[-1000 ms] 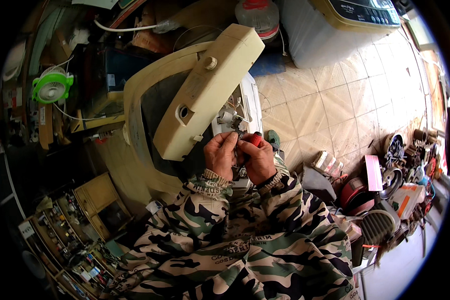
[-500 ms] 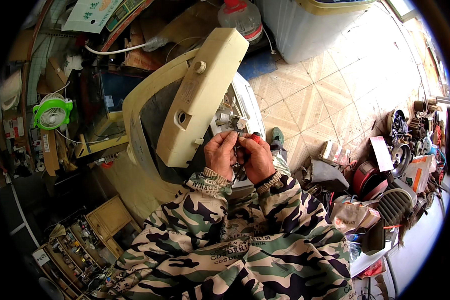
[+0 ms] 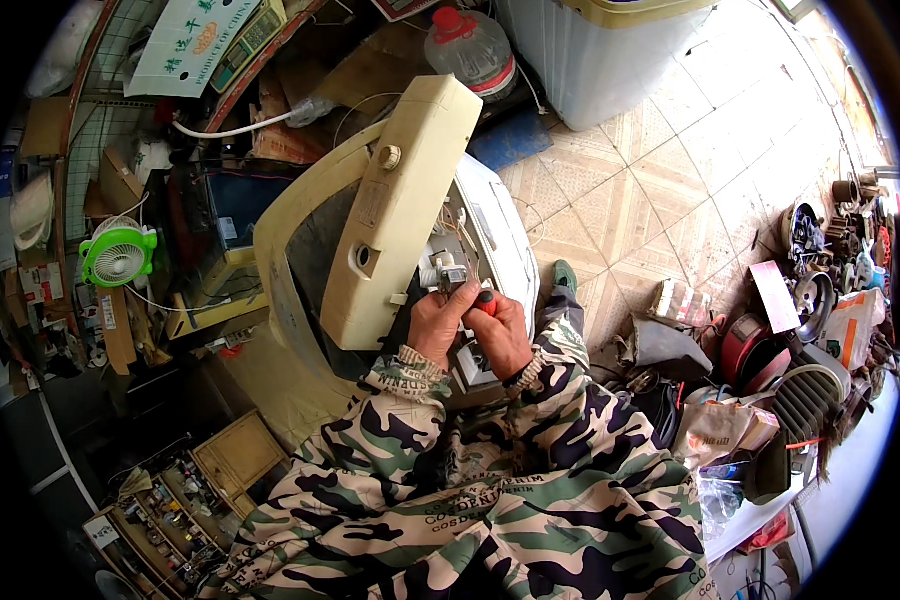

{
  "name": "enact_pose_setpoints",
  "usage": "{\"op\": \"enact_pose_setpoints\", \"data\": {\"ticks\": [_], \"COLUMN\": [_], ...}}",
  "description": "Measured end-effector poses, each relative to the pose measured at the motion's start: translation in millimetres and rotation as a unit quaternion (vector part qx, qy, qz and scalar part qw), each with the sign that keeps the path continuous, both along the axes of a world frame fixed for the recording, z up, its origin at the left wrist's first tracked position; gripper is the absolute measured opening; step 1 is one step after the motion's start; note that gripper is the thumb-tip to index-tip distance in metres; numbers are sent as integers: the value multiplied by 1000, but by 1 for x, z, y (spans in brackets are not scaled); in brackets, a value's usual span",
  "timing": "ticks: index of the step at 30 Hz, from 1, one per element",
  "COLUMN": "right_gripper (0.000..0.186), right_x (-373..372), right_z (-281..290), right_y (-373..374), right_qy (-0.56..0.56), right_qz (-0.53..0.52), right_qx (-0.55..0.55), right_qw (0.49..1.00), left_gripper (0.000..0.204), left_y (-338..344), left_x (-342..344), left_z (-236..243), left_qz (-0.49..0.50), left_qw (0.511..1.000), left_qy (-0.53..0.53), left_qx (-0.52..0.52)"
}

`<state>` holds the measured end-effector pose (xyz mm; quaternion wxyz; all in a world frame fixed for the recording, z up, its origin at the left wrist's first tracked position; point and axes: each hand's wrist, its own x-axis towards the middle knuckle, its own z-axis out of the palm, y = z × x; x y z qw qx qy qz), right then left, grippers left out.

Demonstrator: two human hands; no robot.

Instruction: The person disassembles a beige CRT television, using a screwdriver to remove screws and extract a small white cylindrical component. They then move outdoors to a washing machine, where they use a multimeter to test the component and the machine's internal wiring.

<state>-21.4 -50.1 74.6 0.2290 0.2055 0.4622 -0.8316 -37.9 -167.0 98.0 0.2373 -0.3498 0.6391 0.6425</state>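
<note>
My right hand (image 3: 503,338) is closed round a screwdriver (image 3: 485,302) with a red and black handle; its shaft is hidden. Close beside it, my left hand (image 3: 434,328) pinches a small metal part (image 3: 452,278) between thumb and fingers. Just beyond that part sits a white plastic fitting (image 3: 429,268) with thin wires near it. Both hands are over the opened end of a washing machine (image 3: 270,225). Its cream control panel (image 3: 395,215), with a knob and a round hole, lies tilted across the top, left of my hands.
On the left, a green fan (image 3: 118,252) stands among boxes and shelves. A red-capped plastic bottle (image 3: 470,55) and a large pale bin (image 3: 600,65) are at the back. Mixed parts and a ribbed dark motor casing (image 3: 808,408) crowd the right side. Below left is a compartmented parts drawer (image 3: 160,510).
The view has shifted slightly. My left hand has turned, and the metal part now shows at its fingertips. The screwdriver handle now points more toward me, with my right hand lower around it.
</note>
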Motion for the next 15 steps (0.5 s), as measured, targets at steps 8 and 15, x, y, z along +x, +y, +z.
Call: {"op": "enact_pose_setpoints", "data": {"ticks": [8, 15], "right_gripper": [12, 16], "right_x": [-11, -8], "right_z": [2, -5], "right_y": [8, -1], "right_qy": [54, 84], "right_qz": [36, 45], "right_qx": [91, 47], "right_qw": [994, 994], "left_gripper": [63, 66], "left_y": [-8, -21], "left_x": [-10, -57], "left_z": [24, 52], "left_qz": [-174, -470], "left_qw": [895, 709], "left_qy": [134, 179], "left_qx": [-387, -495]}}
